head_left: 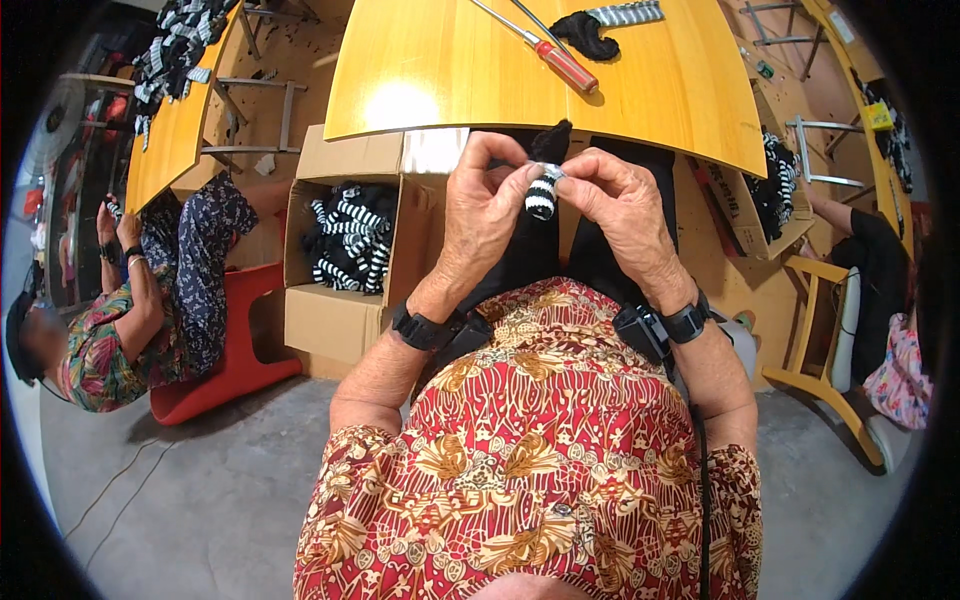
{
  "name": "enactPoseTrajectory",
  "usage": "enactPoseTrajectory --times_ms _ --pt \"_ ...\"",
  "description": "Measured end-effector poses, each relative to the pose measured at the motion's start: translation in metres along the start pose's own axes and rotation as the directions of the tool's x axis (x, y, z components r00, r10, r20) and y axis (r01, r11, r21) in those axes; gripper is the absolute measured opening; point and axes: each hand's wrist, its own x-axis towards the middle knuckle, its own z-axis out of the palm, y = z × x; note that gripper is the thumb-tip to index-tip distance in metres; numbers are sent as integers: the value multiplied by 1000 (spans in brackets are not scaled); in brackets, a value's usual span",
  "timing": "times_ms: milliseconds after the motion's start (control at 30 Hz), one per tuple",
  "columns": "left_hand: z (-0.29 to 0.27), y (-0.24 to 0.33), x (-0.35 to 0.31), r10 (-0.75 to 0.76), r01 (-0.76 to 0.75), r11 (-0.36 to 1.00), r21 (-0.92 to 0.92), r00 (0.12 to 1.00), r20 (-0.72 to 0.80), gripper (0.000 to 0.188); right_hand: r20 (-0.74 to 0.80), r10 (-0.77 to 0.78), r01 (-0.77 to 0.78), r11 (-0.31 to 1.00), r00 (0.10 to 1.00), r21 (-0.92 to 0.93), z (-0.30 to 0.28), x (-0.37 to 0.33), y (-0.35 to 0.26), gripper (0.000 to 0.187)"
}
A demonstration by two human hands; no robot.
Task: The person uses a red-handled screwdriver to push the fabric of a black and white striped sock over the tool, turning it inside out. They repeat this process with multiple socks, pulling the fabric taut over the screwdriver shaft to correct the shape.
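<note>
My left hand and my right hand meet in front of my chest, just below the edge of the yellow wooden table. Together they pinch a small black-and-white striped knitted piece with a black upper part. The fingertips of both hands close on its top, near a small shiny bit. Both wrists wear black bands. My red patterned shirt fills the lower middle of the view.
A red-handled screwdriver and a black and striped piece lie on the table. A cardboard box of striped pieces stands at my left, another box at my right. A seated person works at the left; another person sits at the right.
</note>
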Motion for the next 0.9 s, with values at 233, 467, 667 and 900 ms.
enactPoseTrajectory --times_ms 233,467,667,900 --pt "-7 -14 -3 -277 286 928 -241 958 72 17 -170 -53 75 989 984 131 3 0 10 4" --pt "-13 -15 -4 -255 296 856 -423 955 152 19 -126 -117 106 990 985 -92 7 -8 0 8" --pt "-11 -5 -7 -194 253 892 -375 963 189 22 -74 -184 168 969 980 -180 6 -12 -13 8" --pt "-8 -10 -7 -98 147 935 -323 982 164 16 -119 -244 246 969 962 0 4 -11 -3 5"
